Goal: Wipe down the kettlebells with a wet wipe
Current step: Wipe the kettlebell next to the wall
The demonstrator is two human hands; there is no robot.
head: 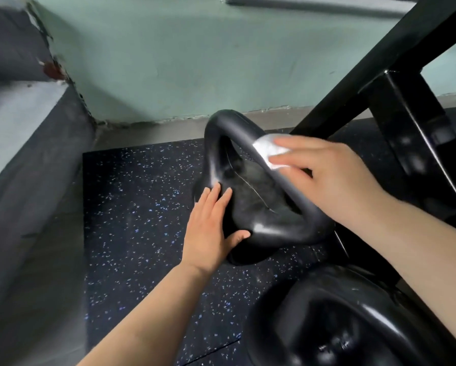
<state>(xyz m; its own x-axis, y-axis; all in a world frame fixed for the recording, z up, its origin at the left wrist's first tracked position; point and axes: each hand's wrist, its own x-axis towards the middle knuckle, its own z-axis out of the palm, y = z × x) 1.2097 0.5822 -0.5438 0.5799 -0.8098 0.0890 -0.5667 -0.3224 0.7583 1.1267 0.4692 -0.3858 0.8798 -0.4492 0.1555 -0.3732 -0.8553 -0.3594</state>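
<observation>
A black kettlebell [250, 196] stands on the speckled floor mat [142, 220] in the middle of the view. My left hand [211, 231] lies flat against its left side, fingers spread, thumb on the body below the handle. My right hand [324, 175] presses a white wet wipe [266, 150] onto the right part of the handle. A second black kettlebell [340, 320] sits at the lower right, close to me, untouched.
A black metal rack frame [406, 114] slants across the upper right, just behind my right hand. A pale green wall [168, 62] rises behind the mat. A grey padded block [23, 154] borders the mat on the left.
</observation>
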